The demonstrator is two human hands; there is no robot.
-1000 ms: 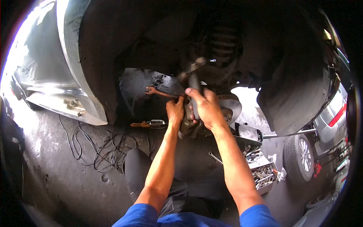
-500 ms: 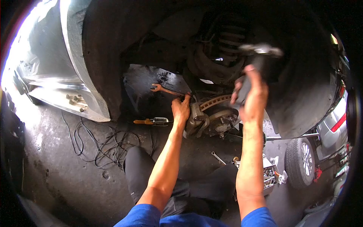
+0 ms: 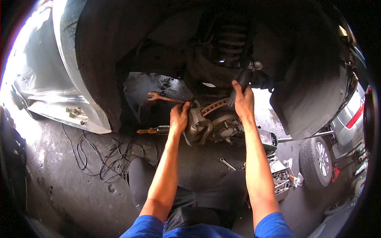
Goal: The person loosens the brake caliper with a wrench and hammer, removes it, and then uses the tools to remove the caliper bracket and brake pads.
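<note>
My left hand (image 3: 179, 117) is closed around the end of an open-ended wrench (image 3: 163, 98), whose open jaw points left. That hand sits right at the brake caliper (image 3: 195, 123), beside the rusty brake disc (image 3: 215, 106). In my right hand (image 3: 244, 104) is a hammer (image 3: 244, 77), gripped by its dark handle. Its metal head is up by the coil spring (image 3: 232, 39), deep in the dark wheel arch. The wheel hub (image 3: 227, 131) shows below and between my hands.
A work lamp (image 3: 152, 130) with an orange handle lies left of the caliper, and a tangled black cable (image 3: 105, 160) covers floor there. Nuts (image 3: 76, 113) rest on the car sill. To the right are a toolbox (image 3: 282, 180), a removed wheel (image 3: 316, 162) and a loose wrench (image 3: 227, 164).
The hammer in my right hand has come down and to the left, and is less blurred. My left hand keeps its hold on the wrench. The whole view has shifted slightly.
</note>
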